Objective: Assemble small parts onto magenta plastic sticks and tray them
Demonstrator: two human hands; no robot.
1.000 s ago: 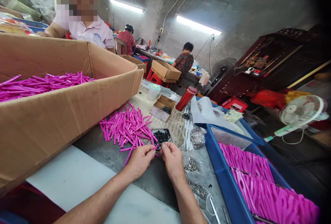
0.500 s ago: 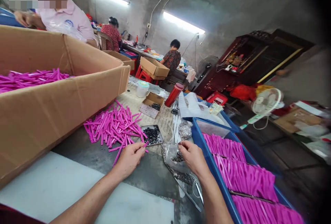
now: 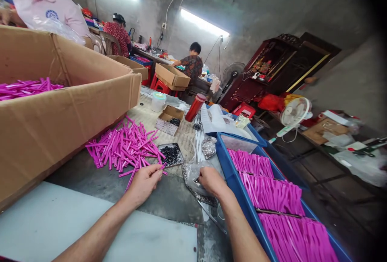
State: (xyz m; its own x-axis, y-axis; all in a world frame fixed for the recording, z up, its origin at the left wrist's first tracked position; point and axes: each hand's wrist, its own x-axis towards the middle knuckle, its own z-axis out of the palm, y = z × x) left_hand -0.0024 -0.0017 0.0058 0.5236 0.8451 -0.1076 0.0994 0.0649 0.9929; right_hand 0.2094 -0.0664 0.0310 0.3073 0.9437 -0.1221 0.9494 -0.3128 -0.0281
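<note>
My left hand (image 3: pixel 144 184) pinches a slim magenta plastic piece (image 3: pixel 164 166), whose tip sticks out past the fingers. Behind that hand lies a loose pile of similar magenta pieces (image 3: pixel 122 145). A small tray (image 3: pixel 179 164) with black parts (image 3: pixel 169 153) stands just beyond it. My right hand (image 3: pixel 212 181) reaches down at a clear plastic bag (image 3: pixel 190 172) of small metal parts. Its fingers are curled together, and their tips are hidden, so what they hold cannot be made out.
A large cardboard box (image 3: pixel 75 109) with magenta pieces stands left. Right is a blue crate (image 3: pixel 242 201) packed with magenta pieces in rows. A white board (image 3: pixel 99 221) lies in front. Farther back are a small carton (image 3: pixel 165 127), a red bottle (image 3: pixel 195 108) and several people.
The view has shifted slightly, moving most things left and up. My right hand has dipped lower into the opening of the bag. My left hand keeps hold of the magenta piece.
</note>
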